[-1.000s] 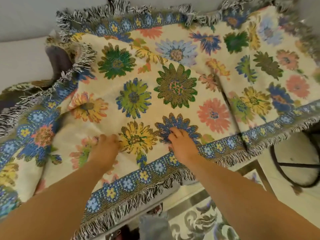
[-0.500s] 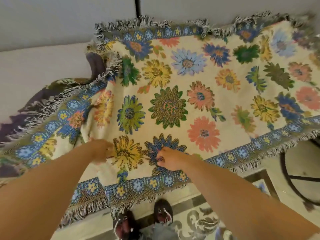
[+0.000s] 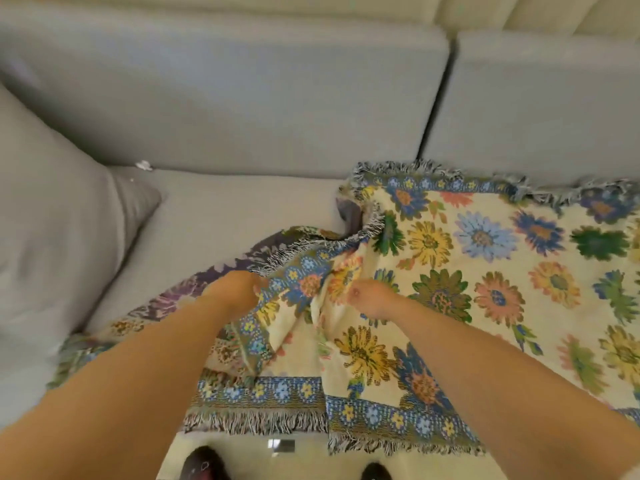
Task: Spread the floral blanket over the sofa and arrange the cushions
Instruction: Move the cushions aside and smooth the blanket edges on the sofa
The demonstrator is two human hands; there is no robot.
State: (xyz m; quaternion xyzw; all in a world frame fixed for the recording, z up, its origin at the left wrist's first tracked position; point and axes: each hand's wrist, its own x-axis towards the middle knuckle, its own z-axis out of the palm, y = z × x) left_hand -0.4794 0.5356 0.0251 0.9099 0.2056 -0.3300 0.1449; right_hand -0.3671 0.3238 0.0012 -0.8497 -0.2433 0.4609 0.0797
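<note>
At the far left a grey cushion [image 3: 52,216] leans against the arm end of the grey sofa [image 3: 242,98], with bare seat beside it. The floral blanket [image 3: 485,271] lies along the seat with its long axis running left to right, spread flat toward the right and bunched at its left end, where a fringed corner is folded over to show the purple underside; its front fringed border hangs over the seat edge toward the person. The left hand [image 3: 232,294] grips the folded blue-bordered edge, fingers curled into the cloth. Just to its right the right hand [image 3: 374,299] pinches a gathered ridge of the cream flowered fabric. Below, two dark slippers [image 3: 204,464] stand on the pale floor. Compared with half a second ago, the view has swung left, so more bare sofa and the cushion show, and both hands now sit farther left on the blanket, on its crumpled end instead of the flat flowered middle.
</note>
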